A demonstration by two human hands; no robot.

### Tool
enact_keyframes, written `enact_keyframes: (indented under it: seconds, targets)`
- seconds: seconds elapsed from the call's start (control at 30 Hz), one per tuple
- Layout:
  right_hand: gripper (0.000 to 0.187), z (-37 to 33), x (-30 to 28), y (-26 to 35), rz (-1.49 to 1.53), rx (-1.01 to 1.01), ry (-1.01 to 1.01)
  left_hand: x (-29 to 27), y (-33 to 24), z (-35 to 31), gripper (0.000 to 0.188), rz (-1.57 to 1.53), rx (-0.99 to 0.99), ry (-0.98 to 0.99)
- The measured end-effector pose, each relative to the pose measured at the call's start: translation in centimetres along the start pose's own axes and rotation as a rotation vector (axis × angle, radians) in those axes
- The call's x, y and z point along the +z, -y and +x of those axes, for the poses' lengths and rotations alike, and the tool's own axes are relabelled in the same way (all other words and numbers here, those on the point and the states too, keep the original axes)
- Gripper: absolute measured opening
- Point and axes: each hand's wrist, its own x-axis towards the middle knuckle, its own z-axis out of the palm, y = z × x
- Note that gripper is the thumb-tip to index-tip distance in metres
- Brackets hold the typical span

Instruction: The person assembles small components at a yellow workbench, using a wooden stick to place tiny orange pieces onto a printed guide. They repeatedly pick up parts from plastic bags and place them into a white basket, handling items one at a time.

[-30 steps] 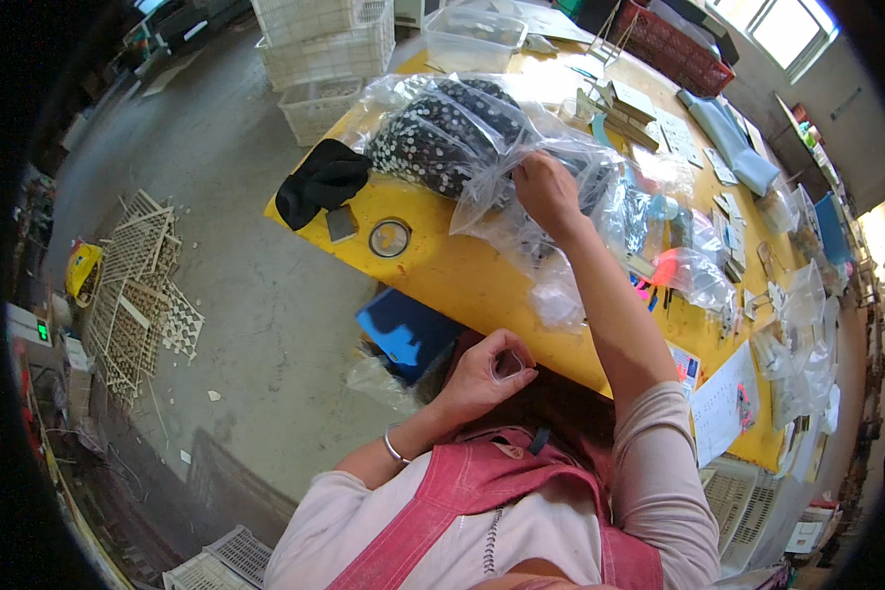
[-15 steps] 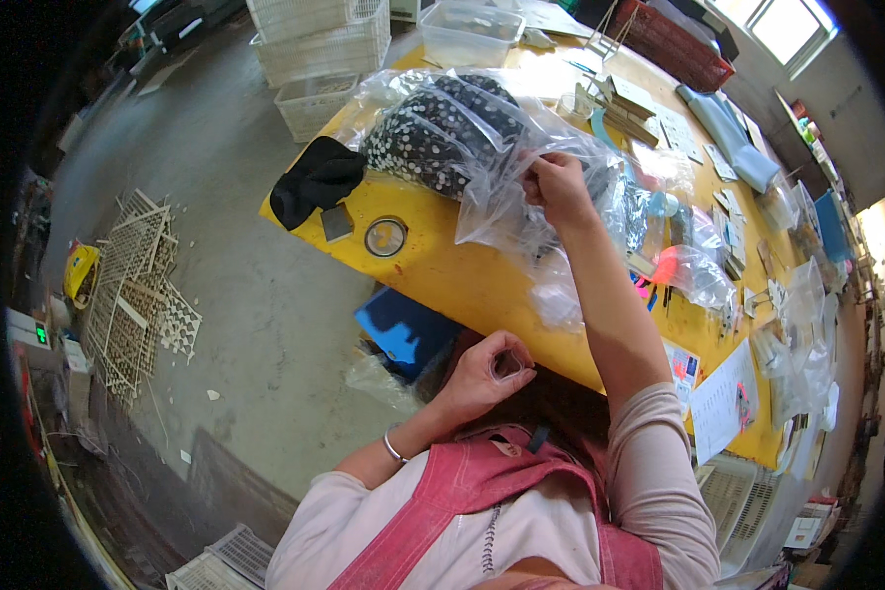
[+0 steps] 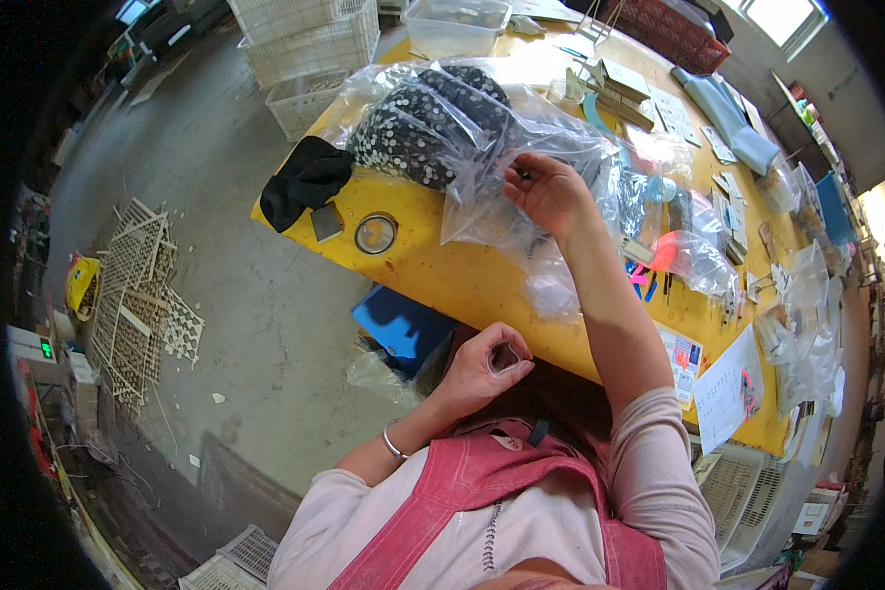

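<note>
My right hand [image 3: 549,195] hovers at the near side of a large clear plastic bag [image 3: 477,218], its fingers loosely curved and apart. Black fabric with white dots [image 3: 395,136] lies bunched inside that bag. Close to my body, before the table edge, my left hand [image 3: 490,366] is curled into a ring around something thin and see-through that I cannot make out. Left of the bag are a black cloth [image 3: 307,183], a small dark square piece [image 3: 326,222] and a round tin [image 3: 376,234] with a little in it.
The yellow table [image 3: 433,275] also bears clear bags [image 3: 703,275], a stack of flat boards [image 3: 624,93], a paper sheet [image 3: 728,393] and a blue roll [image 3: 726,118]. White crates [image 3: 310,44] stand beyond it, a blue box [image 3: 403,323] below. Lattice scraps [image 3: 133,295] lie on the floor.
My right hand's fingers have gone from a pinch at the clear bag to spread apart, and the palm has turned upward. My left hand keeps its curl. The view has shifted slightly.
</note>
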Motion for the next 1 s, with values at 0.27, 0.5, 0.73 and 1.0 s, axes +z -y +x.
enact_keyframes:
  seconds: [0.27,0.5,0.73,1.0]
  targets:
    - [0.031,2.3,3.6,-1.5,-1.688,-0.61,-0.277,0.1,-0.5,-0.1,0.02,0.006,0.011,-0.012]
    - [0.029,2.8,3.1,-2.9,-1.577,-0.756,-0.395,-0.2,-0.1,-0.5,0.02,-0.011,0.004,-0.019]
    - [0.029,2.8,1.9,-1.9,-0.87,-0.586,-0.25,-0.1,-0.5,-0.3,0.022,-0.032,-0.034,0.014]
    - [0.029,0.3,1.9,-0.5,-0.406,-0.178,-0.022,0.1,-0.1,-0.3,0.02,-0.022,-0.01,0.001]
